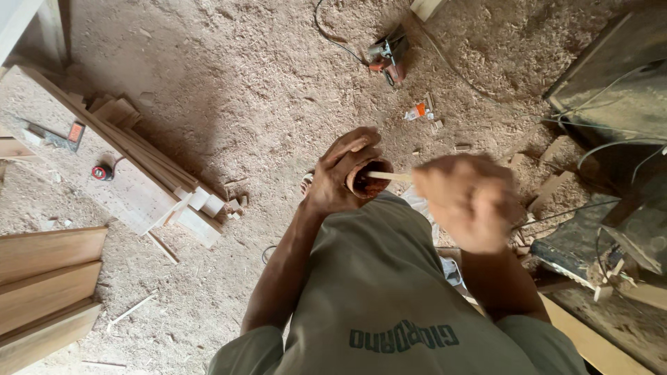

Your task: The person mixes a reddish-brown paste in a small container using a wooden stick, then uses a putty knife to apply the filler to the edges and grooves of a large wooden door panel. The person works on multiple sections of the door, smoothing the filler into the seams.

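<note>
At the far left, wooden planks (48, 278) lie stacked on the sawdust-covered floor (243, 83), with a bundle of slats (149, 170) and a small red tape measure (102, 172) beyond them. At centre the left hand (340, 170) wraps its fingers around a small brown cup (368, 179), held in front of the chest with the elbow bent. A pale wooden stick (389, 176) reaches from the cup's mouth rightward into the right hand (467, 201), which is blurred and curled closed around the stick's end. A power tool (388, 57) lies on the floor above.
</note>
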{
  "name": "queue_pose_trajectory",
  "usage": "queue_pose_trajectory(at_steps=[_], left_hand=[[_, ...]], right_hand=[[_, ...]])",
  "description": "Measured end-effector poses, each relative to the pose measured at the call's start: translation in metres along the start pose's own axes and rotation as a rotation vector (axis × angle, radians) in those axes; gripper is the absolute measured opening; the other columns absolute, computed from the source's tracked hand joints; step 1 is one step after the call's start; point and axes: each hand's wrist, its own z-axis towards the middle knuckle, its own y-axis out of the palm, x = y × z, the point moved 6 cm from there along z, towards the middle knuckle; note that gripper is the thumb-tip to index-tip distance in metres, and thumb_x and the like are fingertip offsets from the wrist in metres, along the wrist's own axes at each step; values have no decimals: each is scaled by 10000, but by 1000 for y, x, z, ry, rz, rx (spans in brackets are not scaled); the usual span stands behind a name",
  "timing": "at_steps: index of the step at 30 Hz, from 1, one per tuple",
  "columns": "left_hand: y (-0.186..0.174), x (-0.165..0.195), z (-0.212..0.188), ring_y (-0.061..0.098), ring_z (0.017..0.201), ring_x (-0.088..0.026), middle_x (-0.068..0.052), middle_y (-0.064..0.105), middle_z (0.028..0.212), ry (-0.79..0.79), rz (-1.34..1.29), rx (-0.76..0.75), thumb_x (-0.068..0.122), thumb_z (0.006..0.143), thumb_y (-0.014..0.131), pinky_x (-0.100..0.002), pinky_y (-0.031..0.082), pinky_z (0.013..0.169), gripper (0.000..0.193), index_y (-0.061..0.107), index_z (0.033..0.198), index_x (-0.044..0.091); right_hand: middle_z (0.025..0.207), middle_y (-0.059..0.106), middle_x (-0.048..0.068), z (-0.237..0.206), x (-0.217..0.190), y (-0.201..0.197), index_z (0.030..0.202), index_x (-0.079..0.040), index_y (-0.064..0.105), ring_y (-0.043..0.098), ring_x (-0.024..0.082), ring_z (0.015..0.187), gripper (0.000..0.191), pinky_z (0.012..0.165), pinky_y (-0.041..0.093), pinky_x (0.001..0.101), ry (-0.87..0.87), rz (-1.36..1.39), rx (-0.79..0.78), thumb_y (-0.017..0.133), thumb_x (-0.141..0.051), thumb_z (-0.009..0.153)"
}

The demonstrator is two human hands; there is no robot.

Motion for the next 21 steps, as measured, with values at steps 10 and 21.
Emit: queue_pose_trajectory(at_steps=[10, 21], left_hand=[[2, -15, -8, 601, 1373, -316, -117, 638, 1383, -67, -29, 55, 155, 765, 918, -457, 547, 1140, 537, 669, 1233, 64], [-1, 1, 5, 652, 1308, -265, -60, 689, 1334, -172, -109, -78, 166, 740, 936, -429, 570, 1159, 553, 693, 1233, 108]], right_hand=[[516, 214, -66, -28, -5, -47, 720, -226, 273, 131, 93, 437, 505, 363, 188, 287, -229, -62, 297, 296, -522, 1128], [538, 245, -61, -38, -18, -32, 688, -225, 288, 156, 118, 460, 522, 404, 193, 328, -282, -60, 175, 293, -536, 1108]])
